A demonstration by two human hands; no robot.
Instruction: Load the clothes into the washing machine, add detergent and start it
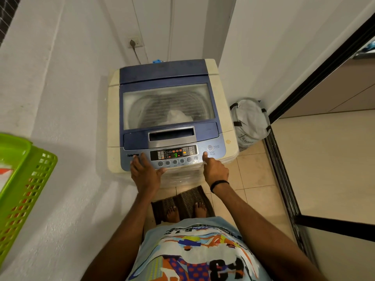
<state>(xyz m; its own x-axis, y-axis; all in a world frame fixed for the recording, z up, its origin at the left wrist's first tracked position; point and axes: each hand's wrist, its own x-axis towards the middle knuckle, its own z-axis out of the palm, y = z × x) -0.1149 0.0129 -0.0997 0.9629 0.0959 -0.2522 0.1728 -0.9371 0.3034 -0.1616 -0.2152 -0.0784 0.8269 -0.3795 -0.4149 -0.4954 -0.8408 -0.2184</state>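
The top-loading washing machine [227, 136] stands ahead with its blue lid [168, 76] closed. Pale clothes [178, 117] show through the lid's window inside the drum. The control panel [173, 154] is lit and its display reads a green 9. My right hand [215, 169] has its index finger stretched out, the tip pressing the start/pause button [205, 153]; the other fingers are curled in. My left hand [143, 169] rests with straight fingers on the panel's front left edge.
A white laundry bag [250, 122] stands on the tiled floor right of the machine. A green plastic basket [22, 183] hangs at the left wall. A dark sliding-door frame [284, 191] runs along the right. A striped mat [182, 199] lies under my feet.
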